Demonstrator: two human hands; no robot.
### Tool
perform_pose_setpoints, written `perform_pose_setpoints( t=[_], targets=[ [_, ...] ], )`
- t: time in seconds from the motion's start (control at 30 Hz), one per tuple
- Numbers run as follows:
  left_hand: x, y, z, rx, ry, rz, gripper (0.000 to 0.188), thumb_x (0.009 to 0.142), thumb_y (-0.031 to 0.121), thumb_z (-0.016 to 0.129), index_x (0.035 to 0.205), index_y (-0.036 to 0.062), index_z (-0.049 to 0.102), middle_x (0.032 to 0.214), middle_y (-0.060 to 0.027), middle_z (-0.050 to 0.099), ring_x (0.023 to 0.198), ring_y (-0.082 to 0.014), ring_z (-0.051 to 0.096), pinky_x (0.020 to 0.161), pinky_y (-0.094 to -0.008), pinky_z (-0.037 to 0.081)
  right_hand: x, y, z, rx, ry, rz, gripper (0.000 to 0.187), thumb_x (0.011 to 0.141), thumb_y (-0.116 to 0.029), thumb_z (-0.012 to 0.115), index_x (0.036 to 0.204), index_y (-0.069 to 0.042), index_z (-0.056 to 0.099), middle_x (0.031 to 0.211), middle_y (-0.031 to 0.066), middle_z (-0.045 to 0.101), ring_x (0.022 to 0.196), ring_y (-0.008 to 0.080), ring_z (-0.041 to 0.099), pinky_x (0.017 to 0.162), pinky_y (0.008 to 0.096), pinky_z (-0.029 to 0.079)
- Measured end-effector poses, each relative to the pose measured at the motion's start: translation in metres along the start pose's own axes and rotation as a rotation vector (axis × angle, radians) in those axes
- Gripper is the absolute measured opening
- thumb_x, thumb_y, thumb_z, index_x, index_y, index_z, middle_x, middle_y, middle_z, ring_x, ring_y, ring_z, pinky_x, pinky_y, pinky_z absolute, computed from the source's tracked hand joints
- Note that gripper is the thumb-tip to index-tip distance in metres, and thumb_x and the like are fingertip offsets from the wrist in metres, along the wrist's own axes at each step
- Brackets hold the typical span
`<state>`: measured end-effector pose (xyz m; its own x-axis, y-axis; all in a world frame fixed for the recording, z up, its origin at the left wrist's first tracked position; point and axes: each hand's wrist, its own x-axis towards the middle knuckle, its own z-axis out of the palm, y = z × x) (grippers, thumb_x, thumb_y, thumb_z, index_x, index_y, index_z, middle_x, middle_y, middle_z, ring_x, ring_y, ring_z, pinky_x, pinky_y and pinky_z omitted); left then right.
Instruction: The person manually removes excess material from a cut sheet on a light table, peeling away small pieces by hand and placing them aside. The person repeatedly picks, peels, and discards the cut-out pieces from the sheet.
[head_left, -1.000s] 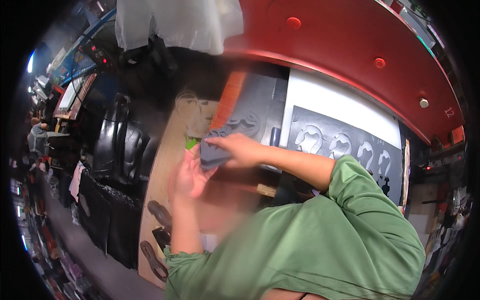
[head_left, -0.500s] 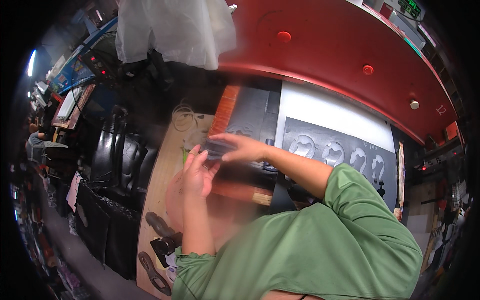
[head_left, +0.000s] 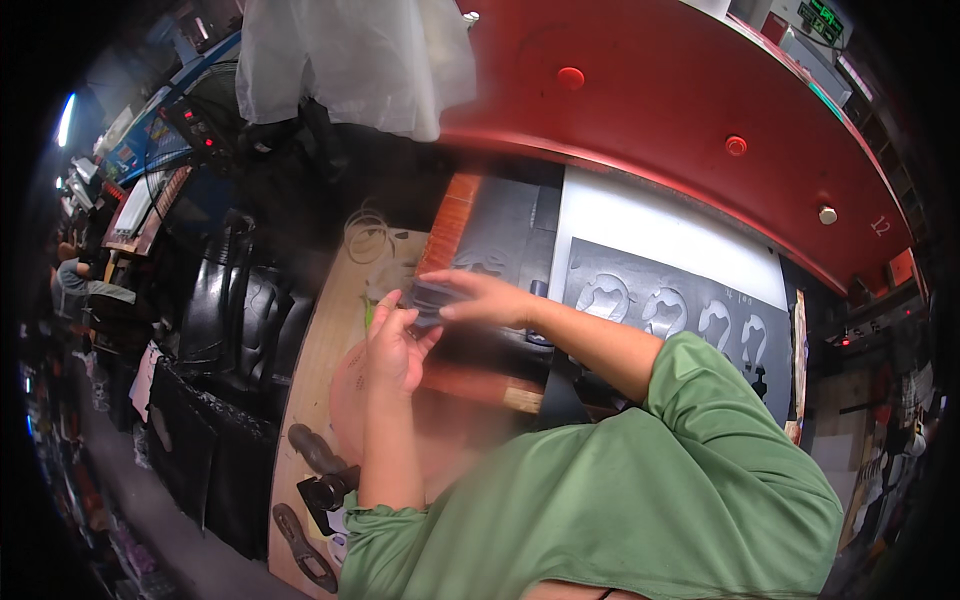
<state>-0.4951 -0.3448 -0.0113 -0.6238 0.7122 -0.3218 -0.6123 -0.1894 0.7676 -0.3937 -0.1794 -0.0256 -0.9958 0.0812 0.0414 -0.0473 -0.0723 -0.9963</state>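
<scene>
- Head view, the hands: the left hand (head_left: 392,345) and the right hand (head_left: 487,298) meet over the middle of the bench, both closed on a small stack of dark grey cut pieces (head_left: 432,296). The left hand props the stack from below, fingers curled up around its near edge; the right hand lies flat along its far side, fingers stretched leftward. Motion blur hides how many pieces there are.
- Head view, what has changed: a second ago the dark pieces were held lower and further left, close above the wooden board (head_left: 330,350); half a second ago they were rising. Now they sit higher and more to the right, squared between both palms. I judge that the pieces have been gathered and are being evened up, not laid out.
- Head view, the surroundings: far beyond the hands lies a dark sheet (head_left: 505,235), and to its right a white panel carrying a dark sheet with shaped cut-outs (head_left: 665,310). The red machine body (head_left: 680,110) arches across the far side.
- On the left stand black moulded parts (head_left: 235,315); at the near left, on the board, lie dark tools (head_left: 315,455). A pale plastic cover (head_left: 350,60) hangs at the far left.
</scene>
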Motion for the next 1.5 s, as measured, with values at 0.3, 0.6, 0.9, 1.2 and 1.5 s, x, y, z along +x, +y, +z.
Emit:
perform_pose_setpoints(
  t=[0.3,0.6,0.9,1.2,1.5],
  targets=[
    [-0.001,0.001,0.001,0.051,0.009,-0.064,0.062,0.086,0.020,0.061,0.138,0.0111,0.029,0.116,-0.0090,0.052,0.096,-0.0203,0.057,0.069,-0.0332,0.052,-0.002,-0.004,0.002,-0.039,-0.031,0.041,0.068,0.086,-0.024,0.065,0.144,-0.006,0.034,0.145,0.0121,0.037,0.135,0.0235,0.033,0.111,0.0363,0.026],
    [-0.002,0.000,0.001,0.019,0.005,-0.062,0.062,0.085,0.016,0.059,0.138,0.0107,0.028,0.119,-0.0095,0.050,0.096,-0.0204,0.056,0.068,-0.0333,0.052,-0.001,0.003,-0.002,0.043,-0.044,0.054,0.068,0.086,-0.023,0.064,0.144,-0.006,0.033,0.145,0.0118,0.038,0.134,0.0225,0.034,0.110,0.0361,0.027],
    [-0.003,-0.001,0.004,0.029,0.024,-0.060,0.063,0.085,0.024,0.065,0.136,0.0105,0.030,0.112,-0.0087,0.054,0.087,-0.0192,0.059,0.065,-0.0304,0.052,-0.001,0.004,-0.002,0.003,-0.018,0.013,0.063,0.086,-0.020,0.068,0.140,-0.006,0.039,0.134,0.0089,0.048,0.124,0.0188,0.044,0.104,0.0329,0.034],
    [-0.002,-0.001,0.007,0.050,0.035,-0.061,0.065,0.086,0.022,0.064,0.137,0.0084,0.027,0.109,-0.0083,0.055,0.081,-0.0173,0.060,0.059,-0.0277,0.051,-0.002,0.003,-0.001,0.007,-0.015,0.028,0.063,0.086,-0.020,0.068,0.140,-0.005,0.039,0.134,0.0089,0.048,0.124,0.0190,0.044,0.104,0.0328,0.035],
    [0.002,-0.006,0.006,0.065,0.092,-0.035,0.050,0.086,0.020,0.061,0.127,0.0109,0.034,0.102,-0.0106,0.060,0.076,-0.0214,0.064,0.055,-0.0278,0.052,-0.001,0.006,-0.001,0.032,-0.015,0.041,0.063,0.086,-0.019,0.069,0.139,-0.005,0.038,0.133,0.0080,0.048,0.121,0.0179,0.045,0.102,0.0320,0.037]
  ],
)
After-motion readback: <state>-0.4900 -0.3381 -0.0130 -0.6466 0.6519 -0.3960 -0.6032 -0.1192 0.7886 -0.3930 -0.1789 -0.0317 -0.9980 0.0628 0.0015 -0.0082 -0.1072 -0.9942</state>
